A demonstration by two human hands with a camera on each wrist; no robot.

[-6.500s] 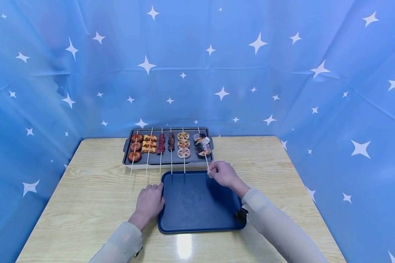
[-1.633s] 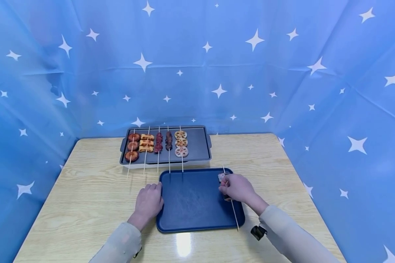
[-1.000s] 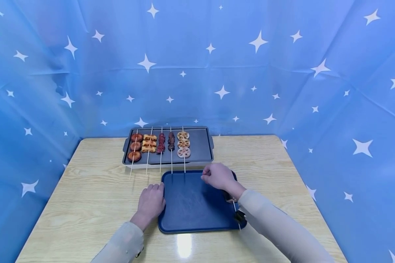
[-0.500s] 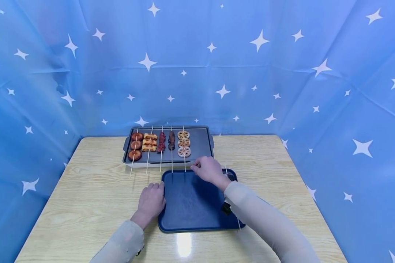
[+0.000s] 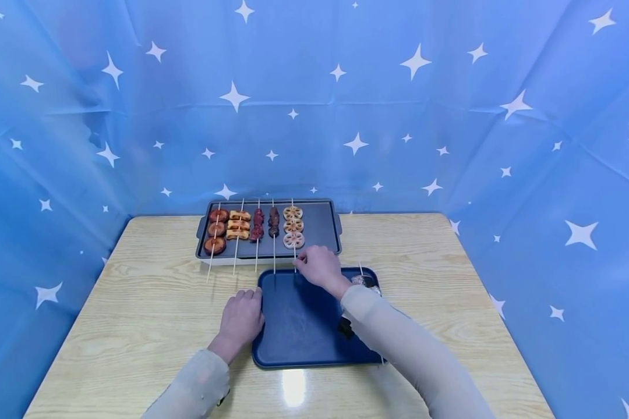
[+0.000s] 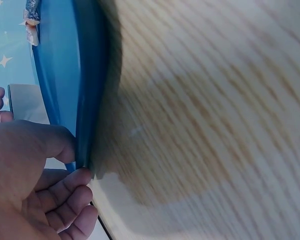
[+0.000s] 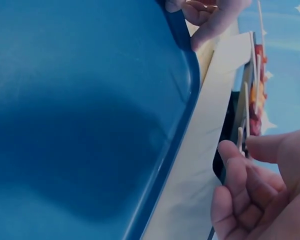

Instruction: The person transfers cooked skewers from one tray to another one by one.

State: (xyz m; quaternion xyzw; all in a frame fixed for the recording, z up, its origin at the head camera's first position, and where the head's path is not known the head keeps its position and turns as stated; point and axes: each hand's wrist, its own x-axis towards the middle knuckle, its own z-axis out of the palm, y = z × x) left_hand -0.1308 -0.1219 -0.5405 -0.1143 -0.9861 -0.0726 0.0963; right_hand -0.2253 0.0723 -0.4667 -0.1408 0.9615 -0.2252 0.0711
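My left hand grips the left rim of the blue tray, thumb over the edge and fingers curled against its outer side, as the left wrist view shows. At the tray's far edge my right hand has thumb and forefinger at the stick end of the lotus root skewer, pinching it. Its three slices still lie on the dark grill pan. The fish skewer lies along the tray's right side, partly hidden by my right sleeve. In the right wrist view, the fingertips meet around the thin stick.
Left of the lotus root, the pan also holds a dark meat skewer, a red meat skewer, a yellow skewer and a round brown skewer. Their sticks overhang its near edge. A starry blue curtain surrounds the wooden table.
My right hand took the fish skewer from the pan and laid it at the tray's right side, let go, then moved left to the lotus root skewer's stick. My left hand stayed.
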